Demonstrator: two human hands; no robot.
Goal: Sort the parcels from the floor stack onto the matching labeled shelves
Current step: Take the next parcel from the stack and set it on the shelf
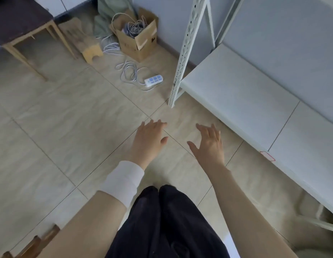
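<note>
My left hand (150,138) and my right hand (209,143) both hover over the tiled floor, fingers straight and spread, holding nothing. A white metal shelf unit (236,94) stands to the right; its low board is bare. A small red-outlined label (267,156) sticks to the shelf's front edge. No parcel stack shows in this view.
An open cardboard box (138,40) full of cables stands by the wall at the back. A white power strip (153,80) with a looped cord lies on the floor near the shelf's upright post (182,58). A wooden table (22,28) and a small stool (87,45) stand at the back left.
</note>
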